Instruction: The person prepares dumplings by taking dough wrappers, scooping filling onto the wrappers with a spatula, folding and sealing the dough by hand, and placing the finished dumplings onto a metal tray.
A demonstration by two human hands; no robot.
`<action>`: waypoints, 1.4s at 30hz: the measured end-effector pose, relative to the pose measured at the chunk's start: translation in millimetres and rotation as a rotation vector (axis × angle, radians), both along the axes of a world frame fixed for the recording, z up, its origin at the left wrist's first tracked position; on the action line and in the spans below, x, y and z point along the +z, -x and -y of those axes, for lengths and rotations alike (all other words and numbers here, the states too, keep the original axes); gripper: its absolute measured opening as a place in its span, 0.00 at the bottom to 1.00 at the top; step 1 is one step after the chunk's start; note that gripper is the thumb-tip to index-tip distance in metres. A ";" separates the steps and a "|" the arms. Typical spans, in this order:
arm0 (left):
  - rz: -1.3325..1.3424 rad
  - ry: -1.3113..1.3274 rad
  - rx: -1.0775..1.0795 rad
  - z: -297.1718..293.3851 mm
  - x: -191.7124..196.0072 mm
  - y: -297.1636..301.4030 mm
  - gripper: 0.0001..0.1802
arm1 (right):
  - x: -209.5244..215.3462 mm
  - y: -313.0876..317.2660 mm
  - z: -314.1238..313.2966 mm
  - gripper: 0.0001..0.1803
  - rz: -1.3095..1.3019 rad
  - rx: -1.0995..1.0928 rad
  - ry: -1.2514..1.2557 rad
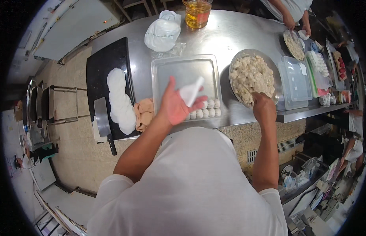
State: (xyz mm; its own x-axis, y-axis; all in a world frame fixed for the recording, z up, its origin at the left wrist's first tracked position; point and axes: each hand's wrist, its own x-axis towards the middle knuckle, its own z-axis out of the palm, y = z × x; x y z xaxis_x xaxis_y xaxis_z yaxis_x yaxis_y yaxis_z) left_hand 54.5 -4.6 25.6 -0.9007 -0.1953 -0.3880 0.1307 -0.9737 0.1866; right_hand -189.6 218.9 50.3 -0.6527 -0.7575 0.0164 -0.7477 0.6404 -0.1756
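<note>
My left hand (175, 106) is held palm up over the metal tray, thumb spread, with a thin white dough wrapper (191, 92) across its fingers. Beneath it, several round white dumplings (206, 113) sit in rows along the near right part of the tray (184, 58). Off to the right, my right hand (265, 108) is closed at the near rim of a large metal bowl (276, 74). What it grips is hidden by the fingers and the pale, chunky filling (254, 72) heaped in that bowl.
Left, a black board (102, 59) carries a long white dough mass (119, 98), a cleaver (102, 116) and tan pieces (144, 114). A white bag (163, 31) and oil jug (198, 15) stand behind. Plastic containers (295, 80) lie right; a co-worker's hands (289, 21) work beyond.
</note>
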 end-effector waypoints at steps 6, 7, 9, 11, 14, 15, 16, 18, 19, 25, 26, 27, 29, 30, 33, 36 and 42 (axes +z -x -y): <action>0.133 1.779 -0.260 -15.4 13.6 28.3 0.21 | 23.8 -4.4 -26.1 0.11 0.126 -0.033 0.070; 0.128 2.167 -0.179 -12.0 11.9 35.0 0.17 | 25.9 -5.4 -28.6 0.12 0.092 -0.054 0.065; 0.141 2.087 -0.203 -3.7 7.4 46.7 0.16 | 25.8 -6.1 -26.9 0.12 0.058 -0.088 0.061; 0.146 2.004 -0.238 0.7 -3.2 58.3 0.15 | 21.6 -4.2 -13.3 0.13 -0.005 -0.140 0.083; 0.311 1.307 -0.316 5.5 -22.9 79.1 0.15 | -12.9 7.4 -3.1 0.14 0.006 -0.132 0.056; 0.284 0.865 -0.154 2.6 -28.2 87.0 0.16 | -21.1 5.5 -8.3 0.14 0.004 -0.139 0.055; 0.253 0.420 0.012 -0.3 -31.4 94.2 0.18 | -25.2 3.9 -10.1 0.14 0.057 -0.100 0.093; 0.225 0.348 0.050 -7.1 -37.4 105.0 0.19 | -28.5 4.0 -19.3 0.14 0.108 -0.055 0.130; 0.236 0.364 0.033 -9.9 -41.5 107.4 0.19 | -24.9 -0.7 -24.5 0.14 0.104 -0.049 0.088; 0.315 0.316 -0.056 -21.9 -71.8 120.4 0.20 | -9.8 -26.1 -33.1 0.13 0.130 -0.067 0.101; 0.358 0.304 -0.091 -25.0 -72.0 122.8 0.21 | -10.6 -28.7 -35.0 0.13 0.121 -0.075 0.123; 0.357 0.303 -0.089 -27.9 -72.0 125.7 0.21 | -14.7 -29.9 -38.7 0.13 0.121 -0.073 0.122; 0.380 0.164 -0.128 -33.0 -67.9 129.3 0.22 | -21.8 -34.7 -45.8 0.14 0.210 -0.111 0.279; 0.381 0.163 -0.128 -34.5 -66.0 128.3 0.22 | -23.1 -38.2 -51.0 0.14 0.210 -0.110 0.278; 0.262 0.066 -0.167 -39.2 -63.7 123.2 0.24 | -19.9 -56.0 -55.8 0.14 0.296 -0.124 0.309; 0.294 0.035 -0.172 -41.9 -57.7 121.5 0.25 | -15.3 -65.7 -58.6 0.13 0.345 -0.148 0.263; 0.300 0.034 -0.155 -44.1 -64.9 116.1 0.25 | 4.5 -64.9 -69.9 0.14 0.278 -0.247 0.260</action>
